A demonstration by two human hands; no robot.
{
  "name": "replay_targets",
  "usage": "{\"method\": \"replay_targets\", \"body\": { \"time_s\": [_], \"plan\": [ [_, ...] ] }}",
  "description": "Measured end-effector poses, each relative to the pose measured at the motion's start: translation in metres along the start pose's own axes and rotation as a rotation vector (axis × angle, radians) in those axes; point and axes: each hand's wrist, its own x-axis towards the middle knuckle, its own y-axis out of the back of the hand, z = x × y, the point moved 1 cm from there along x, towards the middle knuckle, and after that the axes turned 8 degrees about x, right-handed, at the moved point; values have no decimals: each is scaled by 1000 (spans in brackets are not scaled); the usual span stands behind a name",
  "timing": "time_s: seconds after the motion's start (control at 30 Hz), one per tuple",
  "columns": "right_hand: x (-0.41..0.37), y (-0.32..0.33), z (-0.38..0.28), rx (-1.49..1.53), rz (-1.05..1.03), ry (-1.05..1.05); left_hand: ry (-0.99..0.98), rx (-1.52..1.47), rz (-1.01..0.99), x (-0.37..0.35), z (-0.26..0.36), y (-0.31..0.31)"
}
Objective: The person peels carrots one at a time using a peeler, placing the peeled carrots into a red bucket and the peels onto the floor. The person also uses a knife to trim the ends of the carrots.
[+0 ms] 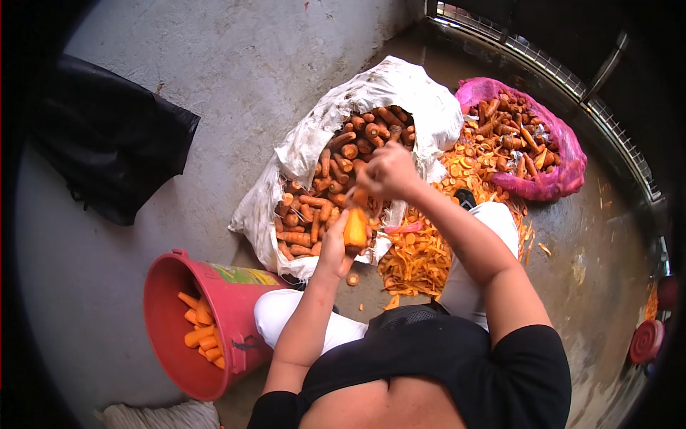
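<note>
A partly peeled carrot (355, 229), bright orange at its near end, is in my left hand (334, 247), whose fingers wrap round its side. Just above and to the right, my right hand (389, 171) is closed and blurred by motion; whatever it grips is too smeared to make out. Behind both hands, a white sack (307, 136) lies open, full of unpeeled carrots (314, 211). Orange peelings (414, 257) are heaped on the floor right of the sack.
A red bucket (243, 300) lies tilted at the left with peeled carrots (204, 329) inside. At the back right is a pink sack (564, 171) of carrots and scraps. Black cloth (121, 136) hangs at the left. A red round object (647, 341) is far right.
</note>
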Motion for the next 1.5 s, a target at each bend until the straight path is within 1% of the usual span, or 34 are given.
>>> {"method": "replay_targets", "body": {
  "time_s": [0.03,0.1,0.17,0.2,0.3,0.33,0.37,0.43,0.47,0.53,0.57,0.6,0.63,0.8,0.93,1.03,1.07,1.1,1.13,1.17,1.23,1.27,1.3,1.37,1.43,1.47,1.5],
  "plan": [
    [-1,-5,23,-24,27,-93,4,13,-19,-4,3,-7],
    [2,3,56,-397,81,-239,9,36,-58,-11,4,-15],
    [5,23,60,-492,49,-532,5,-26,-100,-13,6,-13],
    [6,29,59,-492,112,-456,5,-61,-101,-12,7,-11],
    [11,26,43,-136,-31,-667,-14,-110,-68,-6,8,0],
    [8,23,31,60,-38,-596,-22,-118,-49,-4,7,3],
    [8,19,18,187,-88,-636,3,-151,-21,-1,6,5],
    [-2,-3,9,156,-44,-157,54,-217,36,4,4,10],
    [-8,-8,2,194,-35,-115,57,-226,41,7,1,16],
    [-10,-9,-21,287,23,2,90,-288,126,5,2,7],
    [-13,-14,-22,291,-38,14,108,-316,167,5,2,4],
    [-13,-12,-26,265,-56,33,130,-320,107,8,4,8],
    [-12,-11,-30,238,-72,52,126,-312,111,9,2,9],
    [-12,-15,-27,235,-54,110,94,-265,144,9,-3,6],
    [-12,-14,-28,236,-80,134,52,-140,61,4,-3,7],
    [-7,-11,-14,213,18,35,34,-52,1,-9,2,0],
    [-5,-8,-2,112,11,4,29,-33,-31,-14,2,-4],
    [-2,-5,9,86,35,26,24,-14,-63,-16,2,-6],
    [-1,-5,19,50,73,-3,43,5,-47,-16,0,-6],
    [0,-5,29,15,108,-31,22,37,-97,-19,0,-7],
    [-1,2,53,-314,72,-77,-25,105,-195,-26,5,-11],
    [-5,9,57,-400,54,-200,-21,78,-187,-27,5,-10],
    [-4,10,61,-392,78,-360,-17,49,-178,-27,4,-9],
    [-3,10,64,-389,133,-463,-7,-11,-146,-26,6,-10],
    [2,16,46,-133,25,-584,15,-61,-96,-24,14,-10],
    [5,20,33,0,-28,-644,24,-121,-127,-17,11,-1],
    [6,21,21,102,-109,-692,48,-122,-53,-11,8,5]
  ]
}}
